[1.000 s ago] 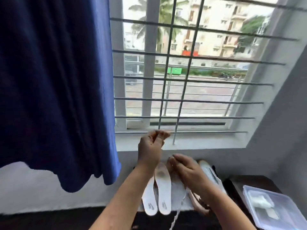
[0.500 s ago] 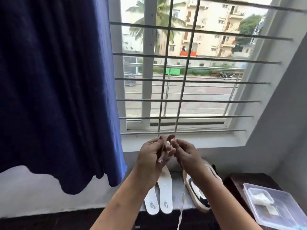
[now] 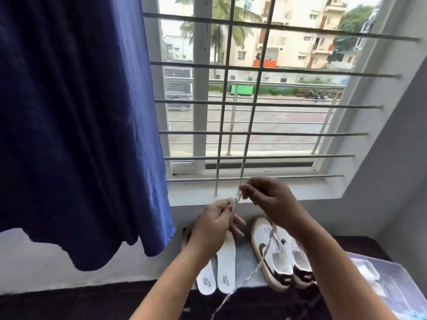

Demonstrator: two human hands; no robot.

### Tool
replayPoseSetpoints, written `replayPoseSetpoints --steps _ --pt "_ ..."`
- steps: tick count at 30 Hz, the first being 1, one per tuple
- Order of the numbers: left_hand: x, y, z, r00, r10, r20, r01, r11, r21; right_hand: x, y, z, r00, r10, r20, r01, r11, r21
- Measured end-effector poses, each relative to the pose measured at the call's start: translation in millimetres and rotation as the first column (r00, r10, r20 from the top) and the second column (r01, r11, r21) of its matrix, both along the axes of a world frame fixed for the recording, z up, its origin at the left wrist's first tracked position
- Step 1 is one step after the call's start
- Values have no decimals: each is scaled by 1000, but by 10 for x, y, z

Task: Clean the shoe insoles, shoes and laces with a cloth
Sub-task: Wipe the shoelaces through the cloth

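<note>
Pinching left hand (image 3: 213,224): thumb and forefinger on lace (image 3: 238,198), other fingers loose
right hand (image 3: 271,202): curled fingertips pinching same lace

Only the person's arms and hands show. The left forearm (image 3: 175,280) and the right forearm (image 3: 335,273) are bare from the near edge of the view up to the wrists, and both are smooth and slender. The left hand (image 3: 215,225) and the right hand (image 3: 270,199) are bare as well. The fingers (image 3: 238,224) are slim, with nails kept fairly short. One nail (image 3: 230,207) on the left hand has a reddish tint; whether that is polish cannot be told through the blur. The other nails that show look pale. The knuckles (image 3: 258,189) of the right hand stand out as soft ridges.
</note>
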State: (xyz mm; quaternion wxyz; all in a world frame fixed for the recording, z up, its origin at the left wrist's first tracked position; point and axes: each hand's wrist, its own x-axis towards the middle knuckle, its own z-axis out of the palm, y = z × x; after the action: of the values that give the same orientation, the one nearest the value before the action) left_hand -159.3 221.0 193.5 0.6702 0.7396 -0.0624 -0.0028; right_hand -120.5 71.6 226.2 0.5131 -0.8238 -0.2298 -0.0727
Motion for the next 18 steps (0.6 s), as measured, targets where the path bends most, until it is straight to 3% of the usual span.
replayPoseSetpoints --steps 2,4,8,13,15,18 --pt "-48 -34 78 973 -167 -159 105 935 -338 91 -29 -58 999 -33 -12 33 998 60" --pt "-74 -38 179 941 -236 -241 64 826 -559 137 -29 -221 996 -56 -71 66 986 152" --pt "-99 -51 266 934 -198 -297 -101 652 -751 21 50 -546 986 -72 -154 104 972 212" --pt "-48 -114 186 953 24 -303 -252 623 -740 -259 154 -673 982 -8 -191 18 998 53" --pt "-20 -106 163 959 138 -247 -269 717 -643 -341 139 -631 986 34 -162 -47 996 -80" --pt "49 -53 -7 945 319 -70 -326 912 -251 -420 90 -436 989 76 -129 -103 971 -214"
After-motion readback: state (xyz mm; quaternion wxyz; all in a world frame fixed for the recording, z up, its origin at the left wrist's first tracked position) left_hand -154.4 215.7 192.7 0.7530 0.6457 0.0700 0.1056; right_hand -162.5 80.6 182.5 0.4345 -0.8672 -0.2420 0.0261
